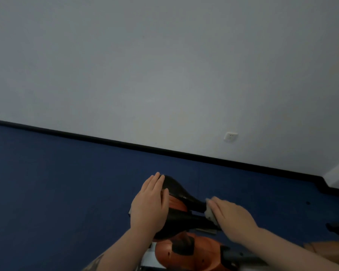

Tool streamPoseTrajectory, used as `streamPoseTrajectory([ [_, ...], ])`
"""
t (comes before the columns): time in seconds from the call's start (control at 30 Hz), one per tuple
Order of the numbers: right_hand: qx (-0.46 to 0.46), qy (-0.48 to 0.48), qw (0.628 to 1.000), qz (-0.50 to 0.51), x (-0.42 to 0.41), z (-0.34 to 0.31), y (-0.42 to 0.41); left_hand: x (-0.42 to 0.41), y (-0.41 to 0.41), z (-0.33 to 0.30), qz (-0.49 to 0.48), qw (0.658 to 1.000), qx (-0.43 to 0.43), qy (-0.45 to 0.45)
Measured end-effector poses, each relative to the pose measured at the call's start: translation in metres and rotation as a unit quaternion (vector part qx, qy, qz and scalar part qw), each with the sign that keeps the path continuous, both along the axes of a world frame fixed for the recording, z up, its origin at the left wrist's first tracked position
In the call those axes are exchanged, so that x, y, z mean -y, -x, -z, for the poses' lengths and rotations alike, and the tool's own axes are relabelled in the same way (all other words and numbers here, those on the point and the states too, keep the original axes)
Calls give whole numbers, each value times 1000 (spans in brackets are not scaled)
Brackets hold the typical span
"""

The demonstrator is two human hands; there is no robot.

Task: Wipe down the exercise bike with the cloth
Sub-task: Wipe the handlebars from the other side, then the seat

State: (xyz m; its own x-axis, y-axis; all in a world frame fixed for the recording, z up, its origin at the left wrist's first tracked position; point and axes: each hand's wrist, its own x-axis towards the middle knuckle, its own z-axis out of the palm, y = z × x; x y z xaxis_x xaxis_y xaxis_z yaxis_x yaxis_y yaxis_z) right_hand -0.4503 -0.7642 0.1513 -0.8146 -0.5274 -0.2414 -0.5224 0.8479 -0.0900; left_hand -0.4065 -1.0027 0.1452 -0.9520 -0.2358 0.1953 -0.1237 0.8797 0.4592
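Your left hand (150,204) lies flat and open, fingers together, palm down on the wide rear end of the black saddle (182,194), which looks smooth and tapers to a narrow nose. Below it sits the glossy orange, rounded body of the exercise bike (186,253), low in the view above the dark blue floor (57,182). Your right hand (231,214), blurred, is spread nearly flat over a pale cloth (209,213), pressing it against the saddle's nose. Your two hands are well apart.
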Motion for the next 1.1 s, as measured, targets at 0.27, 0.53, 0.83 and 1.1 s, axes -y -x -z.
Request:
streamPoseTrajectory([
  [0.27,-100,72,991,59,83,-7,-6,-3,-4,2,11,1000,15,19],
  [0.53,20,-96,995,13,38,-11,21,-10,-15,4,-27,1000,13,-6],
  [0.83,-34,91,995,24,38,-4,-3,-7,-15,6,-13,1000,-5,-21],
  [1.1,-105,20,993,51,79,-2,5,-7,-13,3,-25,999,4,-33],
])
